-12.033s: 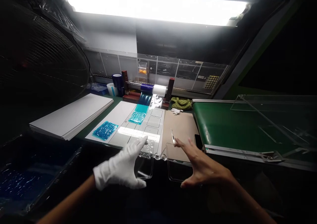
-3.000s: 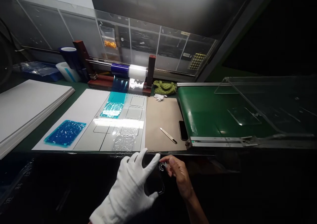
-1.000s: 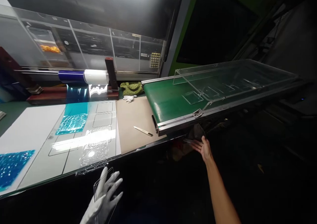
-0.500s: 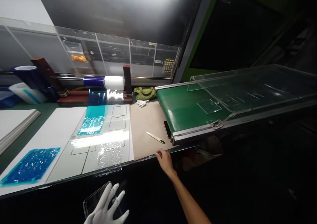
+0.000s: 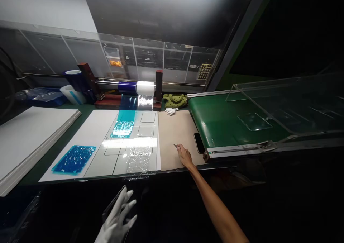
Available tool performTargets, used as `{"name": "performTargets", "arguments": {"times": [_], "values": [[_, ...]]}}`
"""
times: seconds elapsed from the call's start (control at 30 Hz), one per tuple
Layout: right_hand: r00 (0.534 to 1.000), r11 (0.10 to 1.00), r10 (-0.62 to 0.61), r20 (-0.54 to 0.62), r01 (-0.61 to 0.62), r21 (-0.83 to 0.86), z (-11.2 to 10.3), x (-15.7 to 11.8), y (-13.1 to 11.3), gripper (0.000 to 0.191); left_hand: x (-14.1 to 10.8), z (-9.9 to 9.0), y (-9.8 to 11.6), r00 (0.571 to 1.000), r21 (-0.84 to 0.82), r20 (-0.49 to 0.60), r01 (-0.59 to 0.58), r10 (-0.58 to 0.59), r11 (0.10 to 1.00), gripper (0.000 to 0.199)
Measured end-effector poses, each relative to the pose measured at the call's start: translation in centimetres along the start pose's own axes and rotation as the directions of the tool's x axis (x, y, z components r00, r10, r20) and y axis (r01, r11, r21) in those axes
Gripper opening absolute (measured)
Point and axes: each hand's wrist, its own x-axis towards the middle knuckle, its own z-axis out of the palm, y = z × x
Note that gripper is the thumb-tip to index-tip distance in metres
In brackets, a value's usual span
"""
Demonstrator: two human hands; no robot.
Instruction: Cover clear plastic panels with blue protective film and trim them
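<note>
My left hand, in a white glove, is low in front of the bench and holds a thin clear panel, mostly hidden behind its fingers. My bare right hand is closed round the slim knife over the brown sheet; the knife's tip pokes out past the fingers. Left of this sheet lies a clear template with outlined rectangles. Strips of blue film and clear film rest on it, and a blue film piece lies on white paper further left.
A phone lies beside the green conveyor, which carries a clear plate. Film rolls hang on a rod at the back. A green pouch and white glove lie behind the brown sheet. A paper stack stands left.
My right hand has moved from the bench edge onto the brown sheet and picked up the knife. My left hand has turned, showing the panel more edge-on. The view has shifted left.
</note>
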Motion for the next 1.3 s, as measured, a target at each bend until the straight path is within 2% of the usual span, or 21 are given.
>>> {"name": "performTargets", "arguments": {"times": [0.03,0.1,0.17,0.2,0.23,0.3,0.4,0.43,0.53,0.67,0.9,1.1,1.3], "values": [[0.998,0.998,-0.038,0.041,0.036,0.047,-0.3,-1.7,-0.4,0.035,-0.1,0.9,0.5,0.999,0.166,-0.018,-0.048,0.051,0.985,0.094],[0.978,0.974,-0.130,0.165,0.095,0.207,-1.5,-5.8,-1.6,0.040,-0.5,2.6,1.6,0.988,0.479,0.051,-0.153,0.147,0.864,0.105],[0.900,0.841,-0.284,0.330,0.068,0.537,-3.2,-10.4,-3.1,0.042,-1.0,4.1,2.8,0.959,0.704,0.186,-0.281,0.213,0.653,0.110],[0.859,0.799,-0.332,0.391,0.035,0.601,-4.3,-12.6,-4.0,0.043,-1.3,4.6,3.3,0.940,0.771,0.255,-0.340,0.228,0.538,0.111],[0.832,0.794,-0.352,0.429,0.022,0.607,-5.3,-14.7,-4.8,0.043,-1.6,5.1,3.8,0.918,0.812,0.319,-0.392,0.234,0.432,0.112],[0.818,0.822,-0.386,0.426,0.096,0.561,-7.2,-18.2,-6.3,0.040,-2.2,5.9,4.5,0.878,0.837,0.431,-0.475,0.207,0.272,0.114],[0.831,0.887,-0.354,0.430,0.154,0.435,-8.4,-21.3,-7.3,0.030,-3.0,6.9,4.7,0.840,0.826,0.527,-0.543,0.131,0.155,0.115],[0.839,0.906,-0.326,0.436,0.144,0.399,-8.4,-22.0,-7.2,0.034,-3.2,7.2,4.7,0.837,0.826,0.536,-0.547,0.109,0.136,0.116],[0.873,0.930,-0.257,0.415,0.107,0.352,-7.7,-23.4,-6.1,0.063,-4.1,8.3,4.6,0.842,0.835,0.537,-0.540,0.062,0.107,0.116],[0.883,0.918,-0.267,0.387,0.110,0.381,-7.2,-24.5,-4.8,0.072,-5.0,9.6,4.7,0.825,0.819,0.565,-0.564,0.024,0.100,0.113],[0.864,0.897,-0.327,0.382,0.157,0.413,-7.9,-24.7,-4.6,0.066,-5.4,10.9,4.7,0.807,0.804,0.590,-0.590,0.018,0.073,0.116],[0.867,0.879,-0.344,0.362,0.162,0.448,-8.0,-24.8,-4.1,0.060,-5.5,12.3,5.0,0.788,0.781,0.613,-0.616,0.063,0.100,0.109],[0.874,0.870,-0.362,0.323,0.193,0.454,-8.0,-25.1,-3.9,0.053,-5.0,12.7,4.9,0.783,0.782,0.621,-0.621,0.024,0.040,0.110]]}}
